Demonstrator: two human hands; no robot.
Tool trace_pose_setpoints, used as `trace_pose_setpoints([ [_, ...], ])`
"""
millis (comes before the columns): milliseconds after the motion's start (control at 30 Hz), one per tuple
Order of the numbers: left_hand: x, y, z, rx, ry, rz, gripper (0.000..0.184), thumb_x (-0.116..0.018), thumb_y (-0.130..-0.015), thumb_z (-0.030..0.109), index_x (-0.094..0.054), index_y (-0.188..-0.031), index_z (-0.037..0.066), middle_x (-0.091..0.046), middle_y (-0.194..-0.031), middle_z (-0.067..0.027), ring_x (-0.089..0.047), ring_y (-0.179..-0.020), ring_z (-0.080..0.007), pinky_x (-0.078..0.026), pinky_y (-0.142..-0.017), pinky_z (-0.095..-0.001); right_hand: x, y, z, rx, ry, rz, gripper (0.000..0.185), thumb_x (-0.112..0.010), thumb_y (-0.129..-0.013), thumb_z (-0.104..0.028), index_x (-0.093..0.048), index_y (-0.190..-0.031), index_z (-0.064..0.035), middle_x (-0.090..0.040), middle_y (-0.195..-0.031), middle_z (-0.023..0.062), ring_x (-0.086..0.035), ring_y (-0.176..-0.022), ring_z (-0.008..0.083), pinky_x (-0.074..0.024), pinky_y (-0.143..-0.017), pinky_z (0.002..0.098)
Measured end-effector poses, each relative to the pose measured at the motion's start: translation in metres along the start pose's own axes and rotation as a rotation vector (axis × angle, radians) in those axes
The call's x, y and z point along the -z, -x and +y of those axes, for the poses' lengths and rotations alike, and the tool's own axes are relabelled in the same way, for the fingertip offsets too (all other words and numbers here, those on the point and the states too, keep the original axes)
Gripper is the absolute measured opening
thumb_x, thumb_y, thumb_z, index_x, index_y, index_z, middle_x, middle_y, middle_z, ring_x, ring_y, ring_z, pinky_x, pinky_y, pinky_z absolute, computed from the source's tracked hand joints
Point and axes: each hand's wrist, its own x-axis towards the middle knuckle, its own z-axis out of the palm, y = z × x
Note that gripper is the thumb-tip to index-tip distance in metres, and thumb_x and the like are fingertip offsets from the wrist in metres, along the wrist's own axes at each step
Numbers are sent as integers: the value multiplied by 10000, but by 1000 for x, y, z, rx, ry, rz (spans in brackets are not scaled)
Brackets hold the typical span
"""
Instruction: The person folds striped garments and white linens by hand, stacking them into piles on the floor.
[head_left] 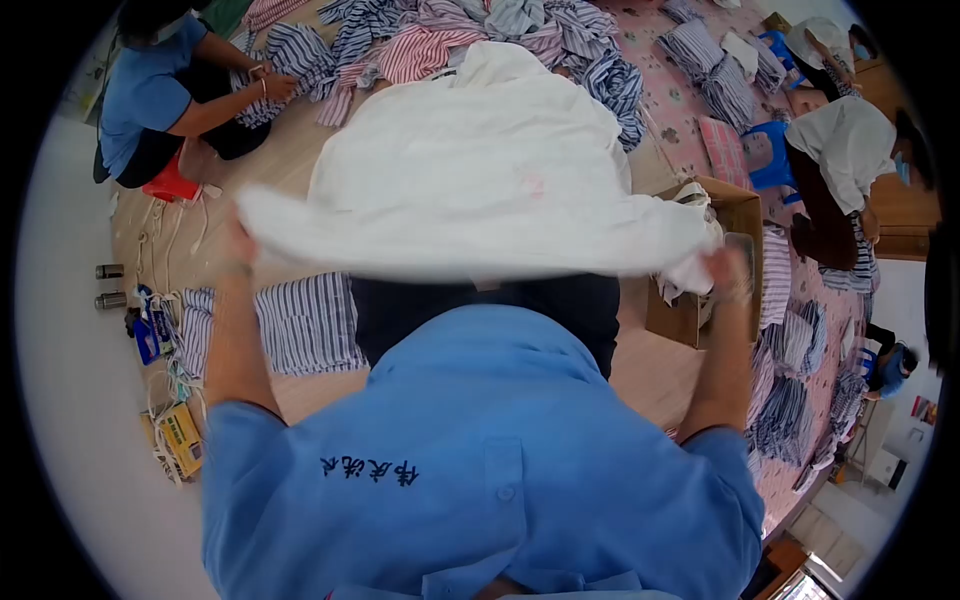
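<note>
White cloth (470, 170) in both hands (240, 243) (725, 270)

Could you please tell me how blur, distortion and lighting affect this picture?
Head view: apparent motion blur softens the left hand, right hand and near edge of the white cloth; wide-angle distortion curves the scene inside black borders; lighting looks fairly even, with the cloth brightly pale.
</note>
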Motion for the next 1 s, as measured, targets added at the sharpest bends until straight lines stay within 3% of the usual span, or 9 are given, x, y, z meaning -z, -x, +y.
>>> trace_pose_setpoints([
  [67,-27,-72,133,-54,308,111,408,-433,-912,232,-415,-1236,-16,-489,-1225,-140,-443,-1151,-257,-340,-1004,-387,-49,-43,-138,219,-144,-149,172,-608,-794,-136,-543,-910,-27,-576,-886,59,-565,-845,226,-470,-797,474],
  [200,-72,-99,365,-367,493,61,439,-439,-910,214,-367,-1252,-52,-441,-1263,-167,-389,-1192,-284,-305,-1026,-407,-149,53,-398,983,4,32,346,-402,-876,-108,-437,-1190,35,-453,-1243,189,-409,-1177,311,-317,-1007,479],
  [367,-89,-36,489,-645,520,87,485,-448,-908,190,-308,-1273,-97,-380,-1309,-200,-321,-1243,-318,-261,-1053,-432,-218,178,-388,1188,-110,-94,340,-457,-875,-222,-512,-1188,-102,-409,-1331,83,-338,-1239,238,-261,-1005,509],
  [400,-82,-24,483,-662,514,171,495,-449,-908,186,-296,-1277,-106,-368,-1318,-207,-307,-1253,-325,-252,-1058,-437,-185,166,-400,1244,31,-418,389,-468,-870,-255,-492,-1171,-10,-361,-1354,152,-377,-1206,254,-290,-1003,474],
  [533,-45,38,398,-480,514,313,394,-421,-914,119,-375,-1250,-81,-462,-1235,-177,-431,-1164,-264,-322,-1017,-376,-103,199,-312,1328,-213,241,421,-399,-919,-181,-369,-1239,91,-425,-1275,195,-406,-1183,300,-328,-1009,432],
  [567,-89,79,350,-868,-332,395,401,-444,-905,111,-376,-1248,-86,-480,-1209,-182,-474,-1115,-252,-374,-970,-358,-104,204,-264,1147,-202,362,454,-449,-912,-223,-376,-1243,79,-447,-1260,169,-433,-1153,268,-348,-985,395],
  [633,-67,98,282,-392,539,157,395,-404,-924,154,-392,-1252,-64,-482,-1229,-158,-494,-1103,-231,-416,-927,-335,-123,220,-164,812,-301,409,474,-485,-911,-250,-379,-1256,59,-482,-1234,137,-464,-1121,220,-385,-950,349],
  [767,-70,146,142,123,667,592,433,-379,-935,273,-419,-1238,-33,-458,-1270,-163,-474,-1129,-300,-375,-980,-400,4,211,34,305,-360,626,367,-464,-898,-163,-423,-1212,23,-530,-1158,141,-553,-999,243,-501,-806,357],
  [1000,-60,217,-44,430,730,737,533,-311,-943,408,-367,-1292,9,-391,-1337,-140,-392,-1208,-301,-343,-1006,-416,-3,234,197,-191,-493,590,469,-416,-923,-321,-352,-1294,-42,-414,-1310,119,-419,-1187,287,-372,-982,459],
])
